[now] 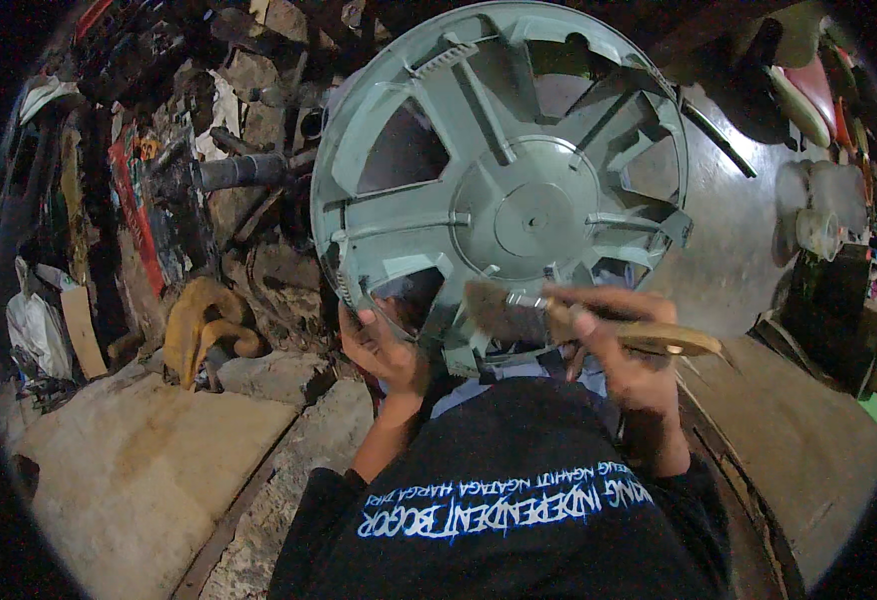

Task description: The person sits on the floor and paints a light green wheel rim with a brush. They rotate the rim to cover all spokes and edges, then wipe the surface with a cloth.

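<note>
The person holds a large round grey-green plastic wheel cover point(504, 190) upright in front of the chest, ribbed inner face toward the camera, its lower rim resting near the lap. The left hand point(384, 350) has its grip closed on the lower left rim of the cover, thumb over the edge, steadying it. The right hand point(619, 340) has its grip closed around the wooden handle of a flat paintbrush with pale bristles and a metal ferrule point(559, 318); the bristles lie against the lower part of the cover, just below the central hub disc. Judged from the surface, the ribs, spokes and hub show an even, matte grey-green tone across most of the inner face, so the brushing appears well advanced; whether this is paint applied or dust removed cannot be told. The lower rim section beneath the brush is partly hidden by the hands, and its condition cannot be told. The outer face is not visible. To the left lie flat stone slabs point(149, 460), a yellowish curved object point(204, 325) and a dark pipe point(244, 170); wooden boards point(799, 430) lie to the right.
</note>
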The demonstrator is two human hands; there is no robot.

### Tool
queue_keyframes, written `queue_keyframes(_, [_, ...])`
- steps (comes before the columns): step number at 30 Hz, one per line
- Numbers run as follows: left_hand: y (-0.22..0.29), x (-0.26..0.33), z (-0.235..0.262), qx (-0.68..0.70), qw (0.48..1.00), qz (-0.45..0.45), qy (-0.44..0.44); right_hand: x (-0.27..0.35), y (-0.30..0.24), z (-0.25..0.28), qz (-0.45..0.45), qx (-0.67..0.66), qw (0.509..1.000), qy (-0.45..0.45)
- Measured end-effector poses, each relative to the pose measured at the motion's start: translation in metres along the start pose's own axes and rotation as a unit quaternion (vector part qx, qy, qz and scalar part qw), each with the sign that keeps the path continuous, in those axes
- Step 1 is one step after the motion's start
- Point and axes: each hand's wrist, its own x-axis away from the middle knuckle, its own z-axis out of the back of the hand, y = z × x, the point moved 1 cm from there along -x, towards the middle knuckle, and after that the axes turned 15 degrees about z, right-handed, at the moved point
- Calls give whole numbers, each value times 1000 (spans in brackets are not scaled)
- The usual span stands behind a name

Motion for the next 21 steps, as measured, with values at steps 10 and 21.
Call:
queue_keyframes(10, [20,1,-6,249,951,181,27,4,40,-26,-52,-21,989,-138])
queue_keyframes(21, [44,-1,-5,247,952,182,20,-9,38,-4,57,134,962,-231])
